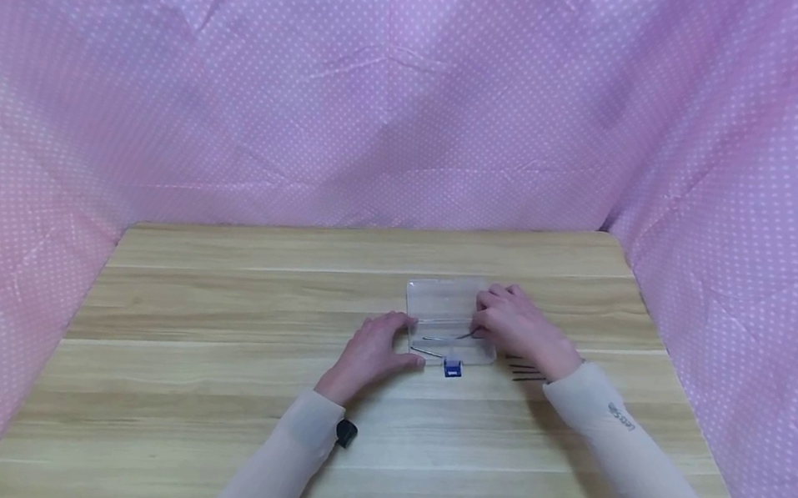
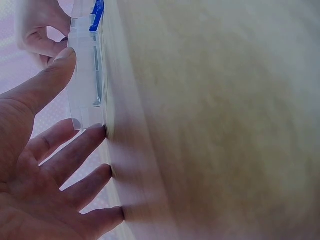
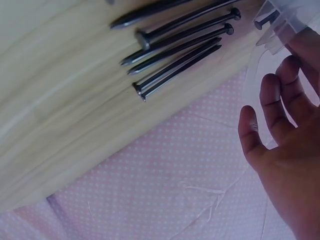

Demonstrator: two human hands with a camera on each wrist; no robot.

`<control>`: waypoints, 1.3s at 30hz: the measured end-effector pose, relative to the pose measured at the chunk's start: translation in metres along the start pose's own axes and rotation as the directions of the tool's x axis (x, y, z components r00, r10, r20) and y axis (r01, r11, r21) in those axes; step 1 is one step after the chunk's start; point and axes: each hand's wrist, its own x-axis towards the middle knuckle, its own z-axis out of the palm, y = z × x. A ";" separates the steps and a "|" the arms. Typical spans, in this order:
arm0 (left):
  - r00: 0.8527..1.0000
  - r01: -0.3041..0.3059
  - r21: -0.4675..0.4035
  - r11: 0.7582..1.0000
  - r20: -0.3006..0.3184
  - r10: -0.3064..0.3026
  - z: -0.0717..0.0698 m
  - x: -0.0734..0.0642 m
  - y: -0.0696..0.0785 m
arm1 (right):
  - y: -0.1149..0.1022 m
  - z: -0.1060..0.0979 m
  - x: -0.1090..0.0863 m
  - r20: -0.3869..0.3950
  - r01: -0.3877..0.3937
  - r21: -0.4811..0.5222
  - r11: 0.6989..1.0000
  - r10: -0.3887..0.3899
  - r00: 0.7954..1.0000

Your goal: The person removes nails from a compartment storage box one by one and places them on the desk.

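A clear plastic box [image 1: 440, 298] with a blue latch [image 1: 453, 368] lies on the table, its lid folded back. My left hand [image 1: 372, 351] grips the box's left end, thumb at the front edge and fingers toward the back; the left wrist view shows the thumb on the box wall [image 2: 82, 82]. Over the box's right part, my right hand [image 1: 519, 325] pinches a dark nail [image 1: 467, 336], partly hidden by the fingers. Nails [image 1: 438, 339] lie inside the box. To the right, several dark nails [image 3: 181, 39] lie roughly side by side on the table.
The light wooden table [image 1: 199, 391] runs back to a pink dotted cloth [image 1: 357, 109] that hangs behind it and along both sides. A small black object [image 1: 346, 432] sits at the left sleeve's cuff.
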 end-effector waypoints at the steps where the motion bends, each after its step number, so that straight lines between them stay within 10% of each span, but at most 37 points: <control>1: 1.000 0.003 0.000 1.000 0.001 -0.003 0.000 0.000 0.000 | -0.001 0.000 0.001 0.008 -0.005 0.001 1.000 0.005 1.000; 16: 1.000 -0.010 0.002 1.000 0.004 0.010 -0.003 -0.002 0.000 | 0.002 0.009 0.006 0.009 0.039 0.191 0.981 -0.042 0.999; 39: 1.000 0.009 -0.010 1.000 0.005 -0.009 -0.006 -0.002 0.000 | -0.009 0.005 0.011 -0.039 0.049 0.141 0.989 -0.044 0.998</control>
